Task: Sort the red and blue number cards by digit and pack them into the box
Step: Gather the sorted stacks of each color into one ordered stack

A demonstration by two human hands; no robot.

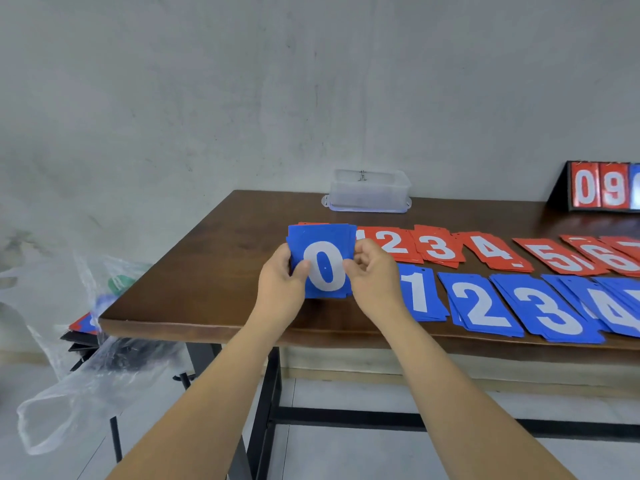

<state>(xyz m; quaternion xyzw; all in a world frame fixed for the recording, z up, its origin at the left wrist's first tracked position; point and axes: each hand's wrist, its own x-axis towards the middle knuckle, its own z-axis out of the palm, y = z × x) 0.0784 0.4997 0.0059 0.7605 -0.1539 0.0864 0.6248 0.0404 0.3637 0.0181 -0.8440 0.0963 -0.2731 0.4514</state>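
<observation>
My left hand [280,285] and my right hand [372,271] grip a stack of blue 0 cards [322,252] by its two side edges, lifted a little over the brown table [214,271]. Behind it runs a row of red piles: 2 [393,242], 3 [438,247], 4 [491,249], 5 [557,258], 6 [602,258]. In front lies a row of blue piles: 1 [419,292], 2 [485,306], 3 [550,313], 4 [620,306]. The clear plastic box [369,190] stands at the table's far edge, beyond the cards.
A black scoreboard stand [602,187] showing red 0 and 9 sits at the back right. A clear plastic bag [90,368] hangs off the table's left end over dark items and a few cards. The concrete wall is close behind the table.
</observation>
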